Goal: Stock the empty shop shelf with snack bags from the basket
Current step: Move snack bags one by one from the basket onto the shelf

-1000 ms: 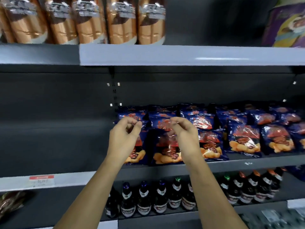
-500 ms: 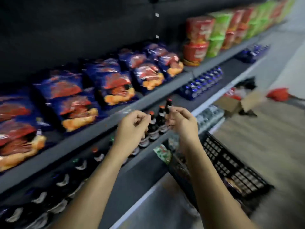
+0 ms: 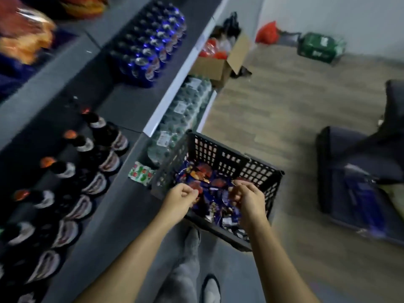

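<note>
The black basket stands on the floor at 3 o'clock of the bottle shelf, with blue snack bags heaped inside. The left hand hangs over its 8 o'clock corner and the right hand over the bags toward 4 o'clock. Each grip is narrow, fingers loosely curled, holding nothing.

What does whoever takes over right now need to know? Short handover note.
Left hand: fingers loosely curled, holding nothing, over the basket.
Right hand: the same, beside it.
Snack bags: a pile in the basket, which is on the floor by the shelves.
Done: shelved bags, blurred, lie on the shelf at top left.
Left: probably pick up bags and carry them up to the shelf.
</note>
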`<state>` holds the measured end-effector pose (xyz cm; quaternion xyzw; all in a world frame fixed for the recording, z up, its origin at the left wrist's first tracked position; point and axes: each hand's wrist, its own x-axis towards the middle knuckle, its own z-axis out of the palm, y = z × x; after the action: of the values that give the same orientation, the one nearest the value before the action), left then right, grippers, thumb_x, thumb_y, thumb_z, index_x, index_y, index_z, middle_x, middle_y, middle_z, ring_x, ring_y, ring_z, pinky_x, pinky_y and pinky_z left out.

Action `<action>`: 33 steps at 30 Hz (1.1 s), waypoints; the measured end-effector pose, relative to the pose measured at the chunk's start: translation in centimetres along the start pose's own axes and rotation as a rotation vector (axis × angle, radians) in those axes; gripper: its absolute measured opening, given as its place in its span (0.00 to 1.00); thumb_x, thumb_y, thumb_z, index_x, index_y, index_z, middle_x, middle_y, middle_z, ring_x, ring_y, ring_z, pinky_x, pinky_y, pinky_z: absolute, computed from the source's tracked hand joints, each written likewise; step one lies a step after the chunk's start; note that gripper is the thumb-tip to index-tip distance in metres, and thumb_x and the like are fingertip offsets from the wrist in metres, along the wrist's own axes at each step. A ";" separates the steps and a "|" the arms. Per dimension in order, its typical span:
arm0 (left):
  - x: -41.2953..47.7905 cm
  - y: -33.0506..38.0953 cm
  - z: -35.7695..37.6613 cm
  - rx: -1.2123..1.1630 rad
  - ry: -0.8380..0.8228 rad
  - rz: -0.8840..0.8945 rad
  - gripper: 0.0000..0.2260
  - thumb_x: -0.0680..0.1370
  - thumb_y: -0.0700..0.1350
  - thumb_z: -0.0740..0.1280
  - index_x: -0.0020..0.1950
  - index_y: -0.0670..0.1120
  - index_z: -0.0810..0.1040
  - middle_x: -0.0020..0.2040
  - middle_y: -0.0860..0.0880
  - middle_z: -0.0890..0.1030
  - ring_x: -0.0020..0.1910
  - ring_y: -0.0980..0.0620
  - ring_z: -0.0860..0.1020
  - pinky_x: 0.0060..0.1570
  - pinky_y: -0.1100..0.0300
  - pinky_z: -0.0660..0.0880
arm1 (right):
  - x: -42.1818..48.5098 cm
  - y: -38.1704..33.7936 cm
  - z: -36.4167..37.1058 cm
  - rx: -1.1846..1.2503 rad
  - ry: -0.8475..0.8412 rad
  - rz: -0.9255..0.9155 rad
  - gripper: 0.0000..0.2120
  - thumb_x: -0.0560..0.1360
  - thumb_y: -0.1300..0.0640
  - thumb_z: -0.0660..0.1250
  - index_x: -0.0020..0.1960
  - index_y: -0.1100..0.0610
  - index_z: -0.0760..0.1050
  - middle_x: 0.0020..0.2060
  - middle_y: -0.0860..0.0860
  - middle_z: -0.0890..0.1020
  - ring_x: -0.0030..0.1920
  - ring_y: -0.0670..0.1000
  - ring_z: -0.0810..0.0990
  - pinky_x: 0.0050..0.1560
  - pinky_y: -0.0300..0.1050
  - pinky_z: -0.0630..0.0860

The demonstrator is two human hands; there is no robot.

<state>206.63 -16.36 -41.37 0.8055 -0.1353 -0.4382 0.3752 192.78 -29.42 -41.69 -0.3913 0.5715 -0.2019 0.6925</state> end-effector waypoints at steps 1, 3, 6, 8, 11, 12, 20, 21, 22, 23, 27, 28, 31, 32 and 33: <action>1.9 -0.4 0.8 0.023 -0.027 -0.021 0.08 0.82 0.48 0.66 0.51 0.44 0.77 0.48 0.44 0.82 0.46 0.48 0.80 0.45 0.55 0.74 | 1.4 0.7 -0.3 -0.004 0.030 0.032 0.07 0.81 0.64 0.63 0.47 0.60 0.78 0.32 0.53 0.82 0.25 0.45 0.75 0.27 0.41 0.69; 5.6 -1.4 2.2 0.062 -0.065 -0.063 0.06 0.82 0.49 0.66 0.50 0.47 0.77 0.49 0.46 0.82 0.49 0.48 0.80 0.48 0.54 0.75 | 4.0 2.4 -0.9 -0.014 0.079 0.100 0.07 0.82 0.64 0.62 0.51 0.61 0.78 0.35 0.54 0.82 0.28 0.46 0.76 0.26 0.38 0.71; 11.2 -3.0 4.4 0.133 -0.105 -0.120 0.06 0.81 0.50 0.66 0.50 0.48 0.77 0.50 0.47 0.82 0.50 0.48 0.80 0.52 0.50 0.77 | 8.0 5.3 -1.7 -0.024 0.126 0.198 0.07 0.83 0.64 0.60 0.51 0.60 0.77 0.37 0.55 0.80 0.27 0.45 0.75 0.26 0.37 0.70; 14.7 -4.3 5.9 0.195 -0.142 -0.156 0.06 0.81 0.50 0.66 0.50 0.48 0.77 0.50 0.48 0.81 0.50 0.48 0.80 0.52 0.52 0.77 | 10.7 7.5 -2.1 -0.077 0.146 0.259 0.07 0.83 0.63 0.61 0.49 0.59 0.77 0.39 0.55 0.80 0.31 0.48 0.74 0.30 0.41 0.70; 19.1 -6.3 7.9 0.337 -0.212 -0.167 0.06 0.81 0.47 0.66 0.55 0.46 0.77 0.49 0.51 0.79 0.50 0.49 0.78 0.49 0.57 0.73 | 14.4 11.2 -2.5 -0.207 0.135 0.325 0.08 0.82 0.61 0.63 0.44 0.58 0.75 0.39 0.57 0.78 0.37 0.53 0.73 0.36 0.45 0.68; 20.4 -7.1 8.5 0.400 -0.246 -0.157 0.07 0.81 0.45 0.66 0.58 0.45 0.76 0.50 0.51 0.78 0.51 0.49 0.77 0.50 0.57 0.73 | 15.4 12.4 -2.5 -0.251 0.119 0.349 0.08 0.81 0.62 0.64 0.43 0.59 0.74 0.39 0.57 0.77 0.37 0.53 0.71 0.36 0.45 0.67; 28.1 -14.5 11.3 0.758 -0.390 -0.320 0.21 0.76 0.42 0.71 0.66 0.43 0.69 0.62 0.42 0.76 0.60 0.40 0.75 0.56 0.54 0.73 | 20.7 19.6 -0.8 -0.572 -0.166 0.555 0.25 0.74 0.54 0.77 0.67 0.54 0.72 0.54 0.48 0.80 0.57 0.52 0.79 0.61 0.48 0.76; 28.6 -15.3 11.5 0.788 -0.412 -0.336 0.23 0.75 0.44 0.73 0.66 0.44 0.69 0.62 0.42 0.76 0.61 0.40 0.75 0.59 0.53 0.73 | 21.0 20.4 -0.6 -0.571 -0.186 0.562 0.26 0.73 0.53 0.77 0.67 0.54 0.71 0.54 0.48 0.79 0.56 0.51 0.79 0.58 0.45 0.76; 28.9 -15.7 11.7 0.825 -0.433 -0.334 0.26 0.72 0.48 0.75 0.66 0.45 0.69 0.62 0.43 0.77 0.61 0.40 0.75 0.61 0.50 0.74 | 21.3 21.0 -0.2 -0.538 -0.195 0.563 0.26 0.73 0.53 0.77 0.66 0.53 0.70 0.53 0.48 0.79 0.53 0.50 0.79 0.54 0.41 0.76; 29.2 -16.2 11.9 0.853 -0.454 -0.318 0.28 0.69 0.52 0.76 0.65 0.47 0.70 0.62 0.44 0.77 0.61 0.40 0.75 0.62 0.48 0.74 | 21.4 21.5 0.2 -0.487 -0.183 0.566 0.25 0.73 0.54 0.78 0.64 0.53 0.70 0.51 0.48 0.79 0.50 0.49 0.79 0.50 0.40 0.76; 29.2 -16.5 11.6 0.726 -0.508 -0.271 0.21 0.71 0.51 0.75 0.61 0.49 0.74 0.59 0.49 0.79 0.57 0.45 0.77 0.59 0.51 0.75 | 21.5 22.3 1.4 -0.488 -0.060 0.484 0.22 0.71 0.45 0.77 0.59 0.54 0.76 0.48 0.52 0.85 0.46 0.54 0.83 0.49 0.50 0.81; 29.0 -16.3 11.2 0.633 -0.505 -0.272 0.17 0.73 0.49 0.75 0.58 0.49 0.74 0.58 0.49 0.79 0.56 0.47 0.78 0.59 0.50 0.75 | 21.3 21.8 1.5 -0.492 -0.035 0.446 0.21 0.71 0.43 0.76 0.58 0.52 0.77 0.48 0.52 0.86 0.46 0.55 0.84 0.51 0.53 0.82; 28.1 -14.8 9.8 0.358 -0.458 -0.303 0.17 0.75 0.53 0.75 0.58 0.50 0.73 0.59 0.49 0.78 0.57 0.50 0.77 0.60 0.53 0.74 | 20.2 19.3 1.3 -0.371 0.029 0.371 0.17 0.75 0.43 0.73 0.56 0.54 0.79 0.46 0.48 0.85 0.49 0.51 0.84 0.51 0.46 0.79; 27.5 -13.8 9.2 0.297 -0.458 -0.322 0.22 0.75 0.56 0.74 0.63 0.50 0.72 0.61 0.50 0.76 0.60 0.50 0.76 0.61 0.54 0.73 | 19.8 18.2 1.1 -0.333 0.034 0.350 0.15 0.76 0.43 0.71 0.55 0.53 0.79 0.46 0.45 0.84 0.48 0.49 0.82 0.49 0.43 0.77; 26.8 -12.8 8.8 0.243 -0.464 -0.333 0.28 0.74 0.60 0.73 0.68 0.49 0.70 0.64 0.50 0.75 0.62 0.50 0.75 0.63 0.54 0.71 | 19.3 17.1 0.9 -0.293 0.032 0.335 0.15 0.77 0.43 0.70 0.57 0.51 0.77 0.48 0.43 0.82 0.49 0.48 0.81 0.52 0.42 0.75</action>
<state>213.68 -26.59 -69.73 0.7340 -0.1350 -0.6465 0.1583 195.93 -32.72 -67.09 -0.3841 0.6625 -0.0050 0.6430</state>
